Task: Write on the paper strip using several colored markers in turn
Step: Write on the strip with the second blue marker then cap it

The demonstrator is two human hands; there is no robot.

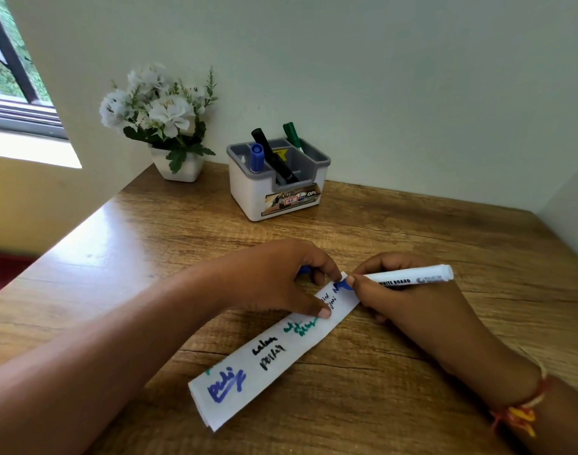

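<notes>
A long white paper strip lies diagonally on the wooden table, bearing blue, black and green writing. My right hand grips a white whiteboard marker with a blue tip, and the tip touches the strip's far end. My left hand presses the strip down with thumb and forefinger; a blue cap peeks out under its curled fingers.
A white and grey organiser stands at the back holding a blue marker, a black marker and a green marker. A pot of white flowers sits in the back left corner. Walls close in behind and right.
</notes>
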